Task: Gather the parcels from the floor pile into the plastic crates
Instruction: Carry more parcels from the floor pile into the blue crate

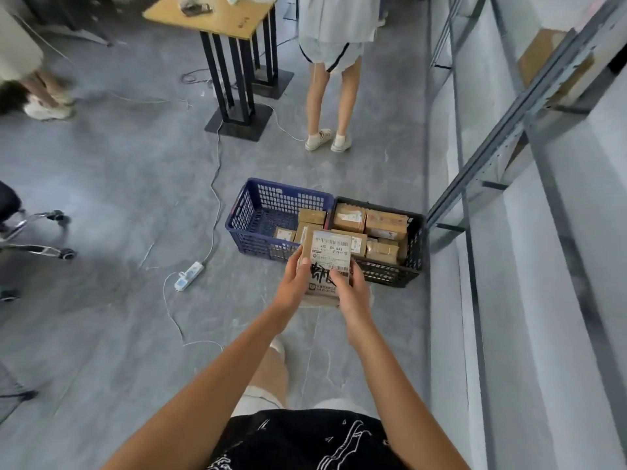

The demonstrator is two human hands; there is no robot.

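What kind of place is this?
Probably a parcel sorting or storage room: labelled brown cardboard parcels fill a black plastic crate beside a blue plastic crate, grey metal shelving lines the wall, and the floor is bare concrete.

Both bare arms are stretched forward from the lower edge of the view toward 12 o'clock, converging as they go. The left forearm is angled from 7 o'clock up toward 1 o'clock; the right forearm runs from 5 o'clock up toward 11 o'clock. The left hand is closed on the left edge of a cardboard parcel, thumb laid on its top face, fingers tucked beneath. The right hand is closed on the parcel's right edge at its near end, thumb pressed on the label. Both wrists are kept nearly straight. A bare knee is seen below, between the arms.
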